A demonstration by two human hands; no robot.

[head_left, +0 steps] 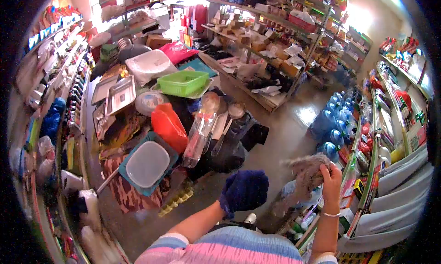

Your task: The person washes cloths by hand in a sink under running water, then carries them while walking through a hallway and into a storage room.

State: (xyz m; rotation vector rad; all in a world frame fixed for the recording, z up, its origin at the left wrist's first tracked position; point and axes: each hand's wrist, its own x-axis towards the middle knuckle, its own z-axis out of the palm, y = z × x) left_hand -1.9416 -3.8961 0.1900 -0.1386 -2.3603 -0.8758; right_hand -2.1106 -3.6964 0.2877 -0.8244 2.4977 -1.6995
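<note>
My left hand (239, 193) is covered to the wrist by a dark blue, soft-looking cloth or mitt, so its fingers do not show. It hangs over the floor, just in front of the striped sweater. Off to the right, my right hand (330, 174) is raised, with thumb and fingers closed on a fuzzy grey-brown rag (305, 172). The rag droops to the left of the fingers, its edges smeared by motion. Behind it are large blue water bottles (330, 149) on the floor.
A heaped pile ahead holds a green basket (183, 83), a metal tray (121, 96), a red plastic scoop-like thing (169, 126), ladles (236, 110) and a teal tray (154, 181) with a whitish lid. Stocked shelves (271, 16) stand behind; more line both sides. Grey cloth (395, 195) drapes the right shelf.
</note>
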